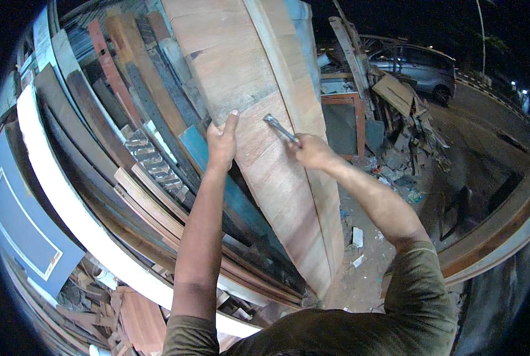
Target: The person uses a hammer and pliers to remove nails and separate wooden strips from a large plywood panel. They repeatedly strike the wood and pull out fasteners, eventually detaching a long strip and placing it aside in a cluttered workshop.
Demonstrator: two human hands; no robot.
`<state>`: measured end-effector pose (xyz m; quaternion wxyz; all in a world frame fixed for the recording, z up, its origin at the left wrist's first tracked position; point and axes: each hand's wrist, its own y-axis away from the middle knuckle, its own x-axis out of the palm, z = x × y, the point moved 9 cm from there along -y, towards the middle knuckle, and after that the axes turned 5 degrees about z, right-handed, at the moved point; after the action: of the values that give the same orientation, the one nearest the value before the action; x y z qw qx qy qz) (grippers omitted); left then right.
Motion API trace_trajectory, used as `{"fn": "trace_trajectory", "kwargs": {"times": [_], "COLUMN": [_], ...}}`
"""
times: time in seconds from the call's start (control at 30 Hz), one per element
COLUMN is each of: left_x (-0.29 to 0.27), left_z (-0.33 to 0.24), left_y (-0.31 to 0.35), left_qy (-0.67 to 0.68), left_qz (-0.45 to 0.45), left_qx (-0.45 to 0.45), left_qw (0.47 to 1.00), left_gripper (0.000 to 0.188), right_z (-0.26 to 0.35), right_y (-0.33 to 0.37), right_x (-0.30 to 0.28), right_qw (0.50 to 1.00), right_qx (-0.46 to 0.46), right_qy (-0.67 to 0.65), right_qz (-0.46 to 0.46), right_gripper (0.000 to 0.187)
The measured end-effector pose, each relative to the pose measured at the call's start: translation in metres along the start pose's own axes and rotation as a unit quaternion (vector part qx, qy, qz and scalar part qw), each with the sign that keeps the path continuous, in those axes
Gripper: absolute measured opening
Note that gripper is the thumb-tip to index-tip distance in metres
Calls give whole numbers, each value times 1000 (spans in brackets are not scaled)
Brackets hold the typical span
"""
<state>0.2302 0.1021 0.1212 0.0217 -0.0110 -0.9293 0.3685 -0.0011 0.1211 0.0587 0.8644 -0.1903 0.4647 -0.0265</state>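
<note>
A tall, pale wooden panel [259, 142] with a lengthwise strip along its right side stands in front of me, leaning away. My left hand [222, 142] grips the panel's left edge, its thumb lying on the face and the other fingers hidden behind. Closed round the handle end of a shiny metal hand tool [281, 128], my right hand [312, 152] is over the panel's right part. The tool's thicker head points up and left, close to the wood; contact cannot be made out, nor can its exact kind. Paler, scuffed wood shows below a dark patch near the left thumb.
Many old planks [149, 77] and a long white curved-looking board [57, 160] lean at left, beside a blue door panel [25, 207]. Scrap wood [404, 118] and litter are heaped at right, near a parked car [416, 68]. A wooden frame [496, 231] lies at far right.
</note>
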Motion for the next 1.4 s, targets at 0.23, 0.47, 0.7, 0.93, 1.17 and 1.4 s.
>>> {"fn": "trace_trajectory", "kwargs": {"times": [0.23, 0.47, 0.7, 0.93, 1.17, 1.4], "left_x": [-7, -4, -11, 10, -20, 43], "left_z": [0, -1, 3, -12, -25, 47], "left_y": [-1, 0, 3, 6, 17, 178], "left_qy": [-22, -29, -50, -94, -227, -200], "left_qz": [-2, -5, -51, -38, -122, 36], "left_qx": [-36, 6, -29, -8, 27, -82], "left_qw": [999, 1000, 997, 995, 966, 976], "left_gripper": [46, 44, 43, 44, 51, 20], "right_z": [28, 76, 100, 18, -12, -45], "right_y": [-48, -85, -74, -72, 8, 160], "right_x": [-75, -97, -102, -65, 59, 126], "right_qw": [988, 925, 926, 984, 981, 956], "right_qx": [-63, -106, -15, -99, -88, -101], "right_qy": [77, 283, 321, 125, -168, -271], "right_qz": [119, 230, 198, 79, 45, -47], "right_gripper": [34, 30, 37, 45, 44, 33]}}
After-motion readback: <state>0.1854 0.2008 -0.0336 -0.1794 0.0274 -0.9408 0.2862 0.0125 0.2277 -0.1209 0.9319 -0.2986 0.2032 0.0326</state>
